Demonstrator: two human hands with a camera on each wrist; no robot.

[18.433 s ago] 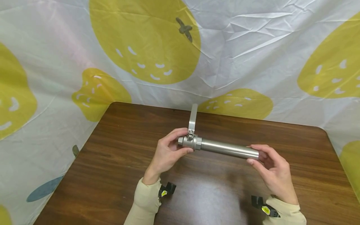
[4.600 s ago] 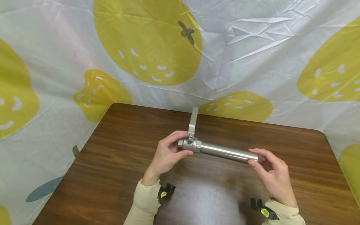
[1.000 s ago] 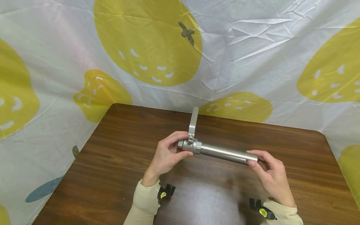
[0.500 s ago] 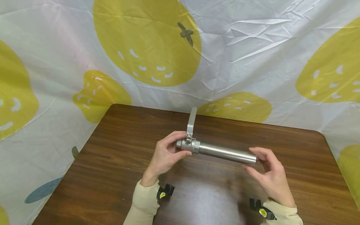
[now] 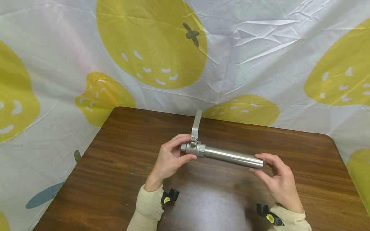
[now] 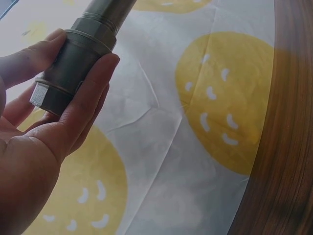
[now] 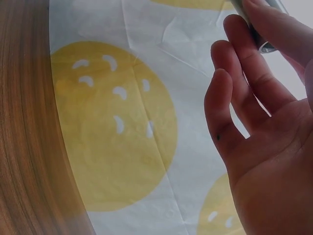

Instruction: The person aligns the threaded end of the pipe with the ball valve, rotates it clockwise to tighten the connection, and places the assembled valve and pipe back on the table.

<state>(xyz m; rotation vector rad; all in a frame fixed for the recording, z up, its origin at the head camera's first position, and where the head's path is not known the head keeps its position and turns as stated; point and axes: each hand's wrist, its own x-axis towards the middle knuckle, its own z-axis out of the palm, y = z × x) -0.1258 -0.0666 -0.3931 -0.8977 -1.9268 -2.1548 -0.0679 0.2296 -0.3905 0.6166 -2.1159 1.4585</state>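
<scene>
A silver ball valve (image 5: 193, 148) with a long flat lever handle (image 5: 196, 125) is joined to a shiny metal pipe (image 5: 231, 156). Both are held above the table, sloping slightly down to the right. My left hand (image 5: 169, 158) grips the valve body, fingers behind and thumb along its lower front; the lever points away from me. In the left wrist view the valve's hex end (image 6: 47, 99) shows between thumb and fingers. My right hand (image 5: 278, 178) pinches the pipe's free end, forefinger on its upper side and thumb at its lower edge. The right wrist view shows only the pipe's tip (image 7: 267, 47).
A dark brown wooden table (image 5: 115, 144) with rounded far corners lies beneath both hands. White fabric (image 5: 245, 48) with yellow fruit prints hangs behind and beside it. Each wrist wears a black camera mount (image 5: 173, 194) over a cream sleeve (image 5: 150, 202).
My right thumb has slid from the pipe's front to its lower edge. The right fingers spread briefly, then came back onto the pipe. Valve and pipe shifted slightly left, the lever barely turned.
</scene>
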